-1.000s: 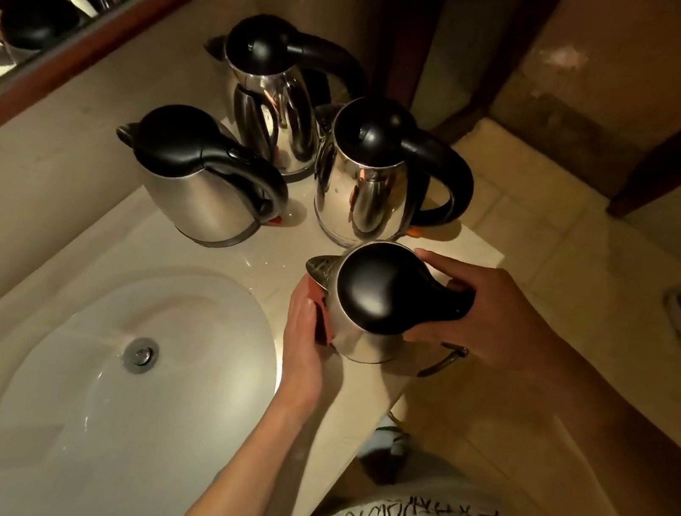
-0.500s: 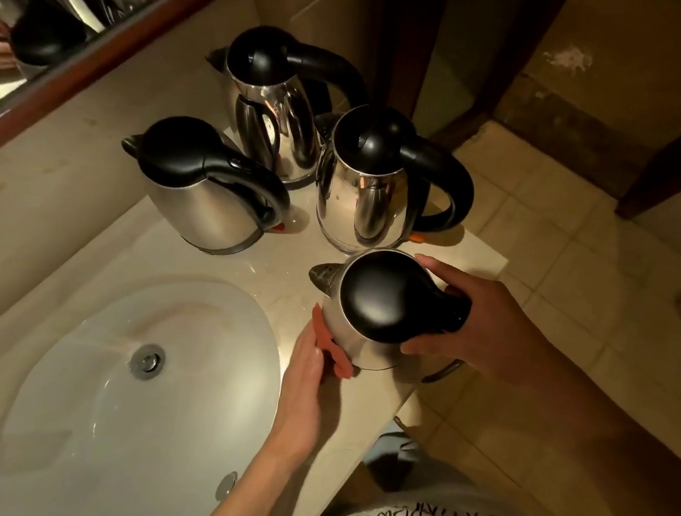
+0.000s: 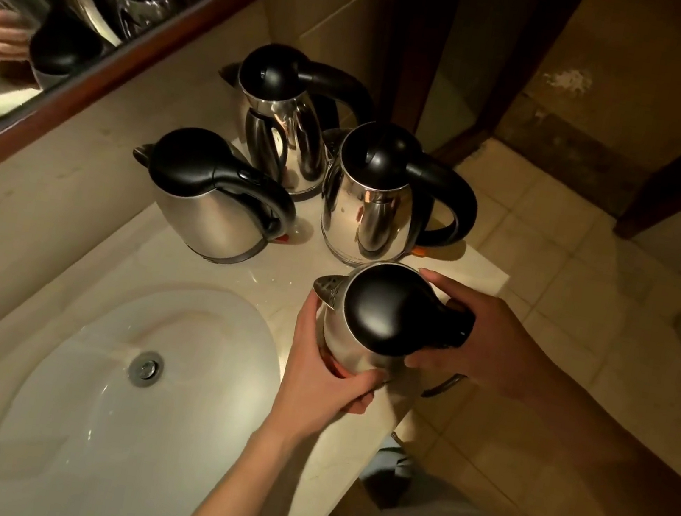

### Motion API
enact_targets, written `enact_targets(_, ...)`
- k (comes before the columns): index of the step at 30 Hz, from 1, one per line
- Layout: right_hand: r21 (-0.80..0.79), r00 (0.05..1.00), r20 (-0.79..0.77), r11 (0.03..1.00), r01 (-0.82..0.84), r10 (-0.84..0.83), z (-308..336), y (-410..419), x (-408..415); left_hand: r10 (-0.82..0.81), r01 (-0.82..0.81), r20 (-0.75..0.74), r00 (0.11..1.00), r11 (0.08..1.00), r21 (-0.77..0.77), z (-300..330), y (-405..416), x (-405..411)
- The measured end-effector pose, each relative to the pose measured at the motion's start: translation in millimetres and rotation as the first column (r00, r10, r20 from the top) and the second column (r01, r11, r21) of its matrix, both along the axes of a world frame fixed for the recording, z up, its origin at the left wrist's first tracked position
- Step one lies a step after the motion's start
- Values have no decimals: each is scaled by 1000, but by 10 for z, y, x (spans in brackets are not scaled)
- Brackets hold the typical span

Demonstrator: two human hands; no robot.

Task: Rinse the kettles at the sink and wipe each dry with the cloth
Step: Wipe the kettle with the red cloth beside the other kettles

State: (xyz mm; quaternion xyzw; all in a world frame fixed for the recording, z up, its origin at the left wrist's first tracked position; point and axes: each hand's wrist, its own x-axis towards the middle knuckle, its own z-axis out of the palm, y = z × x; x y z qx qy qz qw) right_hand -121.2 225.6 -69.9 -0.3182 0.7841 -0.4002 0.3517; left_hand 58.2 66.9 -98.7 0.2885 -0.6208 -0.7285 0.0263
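Observation:
A steel kettle with a black lid (image 3: 384, 309) stands near the counter's front right edge. My right hand (image 3: 491, 339) grips its black handle from the right. My left hand (image 3: 324, 375) curls round the lower body of this kettle, pressing a reddish cloth (image 3: 335, 366) against the steel; only a sliver of the cloth shows between fingers and kettle. Three more steel kettles stand behind: one at the left (image 3: 214, 197), one at the back (image 3: 284, 124), one at the right (image 3: 374, 205).
A white oval sink (image 3: 53, 399) with a metal drain (image 3: 146, 367) lies left of the held kettle. A wood-framed mirror (image 3: 107, 56) runs along the wall at upper left. The counter ends just right of the kettles, above a tiled floor (image 3: 553, 256).
My left hand slid the cloth down the kettle's side and now wraps under its lower body. The right hand kept its grip on the handle.

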Motion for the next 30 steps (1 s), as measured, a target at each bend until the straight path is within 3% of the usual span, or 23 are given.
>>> enact_targets(4,-47,998,45,998,44,-42,-41,-34,26,-57,58,15,998,997,-60,-2,-16,-103)
enact_targets(9,-116,997,30,990,80,-77,-35,-211,52,24,-30,-22,999,950,-310,34,-145,-99)
enact_targets(16,-172,999,-30,984,38,-44,12,-650,53,57,-73,-51,997,913,-402,73,-547,-43)
enact_targets(30,-224,1000,-12,974,-17,15,-47,-1222,37,91,-98,-37,995,894,-437,-70,-1087,-24)
